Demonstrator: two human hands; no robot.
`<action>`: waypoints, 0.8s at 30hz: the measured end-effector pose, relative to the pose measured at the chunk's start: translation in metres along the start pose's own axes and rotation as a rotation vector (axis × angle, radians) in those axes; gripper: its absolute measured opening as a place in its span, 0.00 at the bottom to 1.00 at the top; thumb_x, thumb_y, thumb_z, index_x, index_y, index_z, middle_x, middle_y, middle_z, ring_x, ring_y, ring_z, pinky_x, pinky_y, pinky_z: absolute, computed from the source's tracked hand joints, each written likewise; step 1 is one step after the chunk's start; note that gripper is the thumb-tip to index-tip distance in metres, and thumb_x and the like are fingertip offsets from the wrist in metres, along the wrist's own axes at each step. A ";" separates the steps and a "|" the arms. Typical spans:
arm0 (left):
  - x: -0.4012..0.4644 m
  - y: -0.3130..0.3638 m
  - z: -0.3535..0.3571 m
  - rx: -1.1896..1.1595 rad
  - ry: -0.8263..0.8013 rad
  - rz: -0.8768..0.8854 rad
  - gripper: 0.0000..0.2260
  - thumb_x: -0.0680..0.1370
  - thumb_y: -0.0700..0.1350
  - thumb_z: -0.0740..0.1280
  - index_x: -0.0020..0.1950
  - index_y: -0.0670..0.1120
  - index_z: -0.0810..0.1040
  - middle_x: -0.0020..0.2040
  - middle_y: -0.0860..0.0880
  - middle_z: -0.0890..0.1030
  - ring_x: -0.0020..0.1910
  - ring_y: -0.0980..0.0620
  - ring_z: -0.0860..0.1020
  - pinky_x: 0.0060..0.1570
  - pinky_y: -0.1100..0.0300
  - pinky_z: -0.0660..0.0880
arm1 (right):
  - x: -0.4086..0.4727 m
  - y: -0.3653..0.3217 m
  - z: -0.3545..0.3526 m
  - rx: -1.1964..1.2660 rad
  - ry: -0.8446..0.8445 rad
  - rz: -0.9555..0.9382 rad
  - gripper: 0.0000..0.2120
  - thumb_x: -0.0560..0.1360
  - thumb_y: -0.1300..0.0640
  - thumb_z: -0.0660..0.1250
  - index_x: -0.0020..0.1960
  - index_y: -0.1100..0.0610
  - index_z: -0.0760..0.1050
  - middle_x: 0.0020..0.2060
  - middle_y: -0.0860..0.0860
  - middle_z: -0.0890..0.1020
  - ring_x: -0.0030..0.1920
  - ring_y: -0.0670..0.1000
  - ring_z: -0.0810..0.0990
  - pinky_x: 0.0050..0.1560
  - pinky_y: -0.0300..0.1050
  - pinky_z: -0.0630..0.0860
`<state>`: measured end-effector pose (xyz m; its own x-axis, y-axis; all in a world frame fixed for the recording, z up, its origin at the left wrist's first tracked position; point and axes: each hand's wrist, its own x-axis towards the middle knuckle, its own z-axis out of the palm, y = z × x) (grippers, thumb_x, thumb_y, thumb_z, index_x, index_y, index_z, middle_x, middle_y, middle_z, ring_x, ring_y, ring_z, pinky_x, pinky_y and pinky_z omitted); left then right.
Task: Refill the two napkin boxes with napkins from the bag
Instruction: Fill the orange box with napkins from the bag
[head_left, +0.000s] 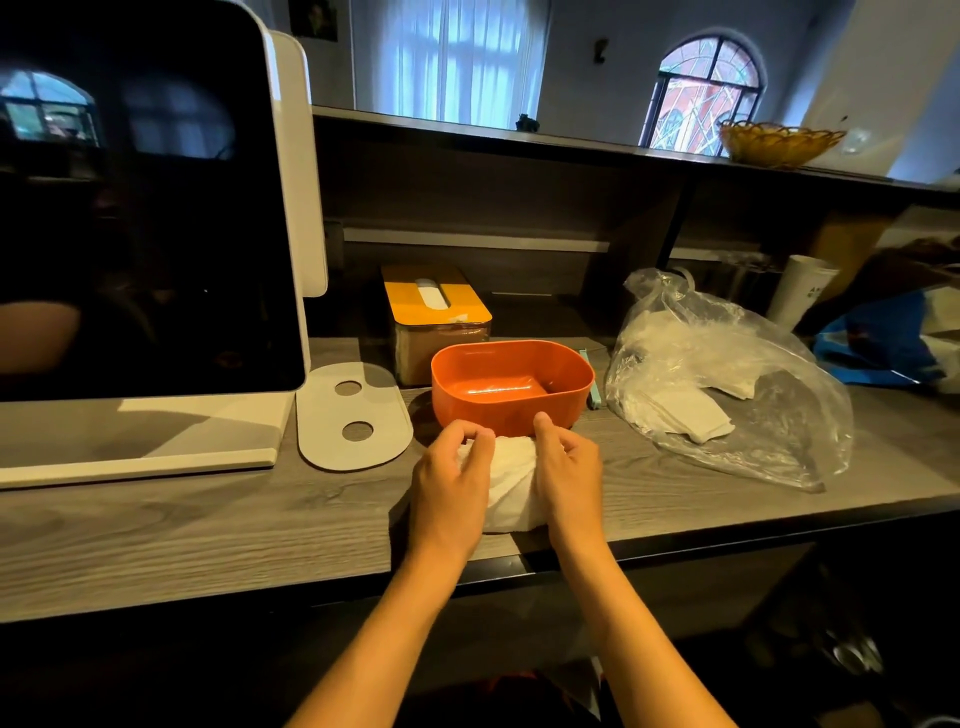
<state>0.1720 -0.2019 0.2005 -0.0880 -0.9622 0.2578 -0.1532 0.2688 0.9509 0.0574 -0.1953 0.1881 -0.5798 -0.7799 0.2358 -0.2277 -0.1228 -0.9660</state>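
A stack of white napkins (511, 483) lies on the wooden counter (208, 525) just in front of an open orange napkin box (511, 387), which looks empty. My left hand (449, 486) grips the stack's left side and my right hand (569, 475) grips its right side, fingers curled over the top. Behind the orange box stands a second napkin box (436, 319) with a yellow slotted lid on. To the right lies a clear plastic bag (727, 379) holding more white napkins.
A large dark screen on a white stand (150, 234) fills the left, its oval base plate (353, 415) beside the orange box. Blue packaging (883, 343) and a paper roll (800, 296) sit at the far right. A wicker basket (779, 140) rests on the upper shelf.
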 end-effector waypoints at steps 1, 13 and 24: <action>-0.002 0.000 -0.003 -0.002 -0.061 0.037 0.09 0.82 0.52 0.62 0.48 0.50 0.78 0.44 0.55 0.80 0.44 0.67 0.76 0.39 0.75 0.70 | -0.001 -0.002 -0.001 -0.011 0.020 -0.005 0.26 0.81 0.47 0.60 0.31 0.62 0.73 0.30 0.62 0.78 0.32 0.59 0.76 0.36 0.49 0.71; 0.002 0.001 -0.035 0.181 -0.281 0.114 0.13 0.77 0.46 0.71 0.62 0.54 0.78 0.55 0.58 0.80 0.54 0.60 0.78 0.45 0.71 0.73 | -0.009 -0.025 -0.011 0.030 -0.075 0.028 0.22 0.80 0.44 0.61 0.40 0.61 0.80 0.38 0.57 0.83 0.39 0.52 0.82 0.39 0.45 0.75; 0.022 0.031 -0.043 -0.425 -0.318 -0.281 0.09 0.78 0.40 0.69 0.54 0.53 0.79 0.48 0.52 0.85 0.47 0.53 0.84 0.45 0.52 0.83 | 0.009 -0.067 -0.017 0.196 -0.249 0.103 0.13 0.78 0.62 0.63 0.62 0.57 0.76 0.56 0.55 0.81 0.56 0.55 0.81 0.43 0.43 0.80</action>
<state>0.2073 -0.2169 0.2432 -0.4014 -0.9158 -0.0147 0.1877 -0.0980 0.9773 0.0540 -0.1836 0.2570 -0.3774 -0.9175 0.1256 -0.0091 -0.1319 -0.9912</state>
